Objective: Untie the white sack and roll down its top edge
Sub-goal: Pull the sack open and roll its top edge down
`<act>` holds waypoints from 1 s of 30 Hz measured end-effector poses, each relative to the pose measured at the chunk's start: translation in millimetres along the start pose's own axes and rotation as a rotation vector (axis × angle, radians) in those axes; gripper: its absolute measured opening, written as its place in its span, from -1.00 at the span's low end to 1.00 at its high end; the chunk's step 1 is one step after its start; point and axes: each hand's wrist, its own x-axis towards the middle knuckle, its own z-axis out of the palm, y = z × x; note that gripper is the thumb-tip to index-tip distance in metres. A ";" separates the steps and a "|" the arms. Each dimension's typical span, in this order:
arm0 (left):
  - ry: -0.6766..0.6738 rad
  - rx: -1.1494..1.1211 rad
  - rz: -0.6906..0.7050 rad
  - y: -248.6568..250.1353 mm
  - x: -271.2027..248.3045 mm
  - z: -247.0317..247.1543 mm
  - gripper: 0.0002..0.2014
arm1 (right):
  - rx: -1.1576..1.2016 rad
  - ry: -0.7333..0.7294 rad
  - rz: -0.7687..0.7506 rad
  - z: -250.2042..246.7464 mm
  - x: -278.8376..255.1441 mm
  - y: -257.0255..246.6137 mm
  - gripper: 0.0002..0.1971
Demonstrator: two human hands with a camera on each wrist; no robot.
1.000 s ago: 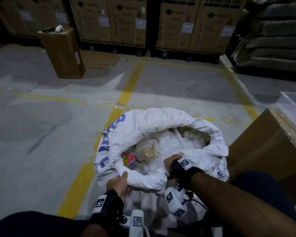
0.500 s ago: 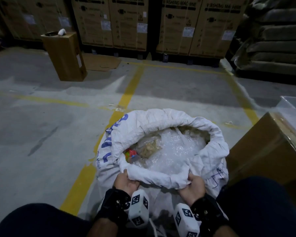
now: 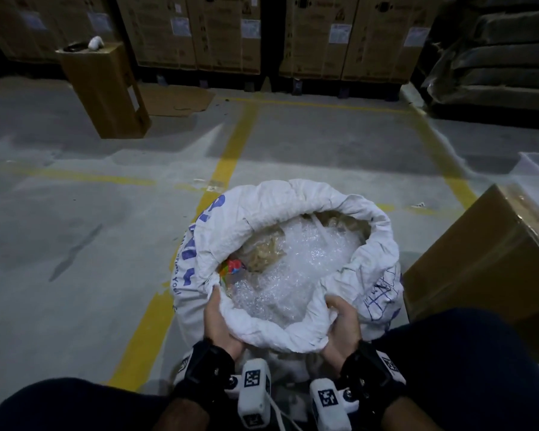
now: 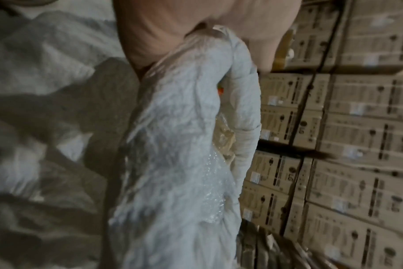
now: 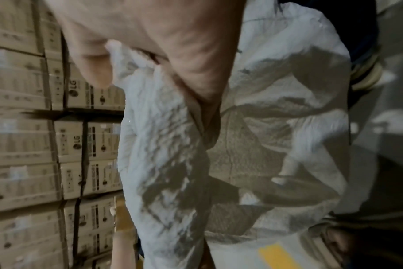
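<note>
Now both hands sit palm-up under the near rim; a second ago the right hand [image 3: 339, 331] reached over the edge from inside and the left hand [image 3: 220, 325] was fisted on the roll. Both have since dropped under the cuff and moved apart. Judgement: untying is done, and the near side is getting a further turn of the roll.

White sack [image 3: 280, 213] stands on the concrete floor [image 3: 75, 213] over a yellow line [image 3: 227, 160], between the person's knees, mouth open, bubble wrap [image 3: 293, 269] showing inside. Far rim already rolled thick.

Grip: left thumb lies over the rolled edge, fingers tucked beneath, clasping it. Right likewise, thumb on top, fingers curled under the fabric. Brown carton [image 3: 486, 259] just beside the sack, right.
</note>
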 end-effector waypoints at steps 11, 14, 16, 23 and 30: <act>0.407 1.222 0.022 -5.4 -2.5 -12.3 -0.36 | -0.735 0.318 0.029 -0.8 8.3 16.5 -0.71; 0.513 1.472 0.105 -3.6 -9.7 -9.8 -0.39 | -0.903 0.312 0.079 -15.8 -0.4 14.2 -0.69; 0.486 1.643 0.177 -2.8 -15.2 -6.6 -0.60 | -0.986 0.244 0.224 -24.5 -8.7 14.1 -0.53; 0.467 1.674 0.255 10.6 -19.8 -10.5 -0.69 | -0.886 0.162 0.295 -6.7 -33.9 4.2 -0.43; 0.502 1.497 0.303 14.0 -21.7 -19.0 -0.53 | -1.103 0.093 0.268 3.4 -66.7 3.9 -0.38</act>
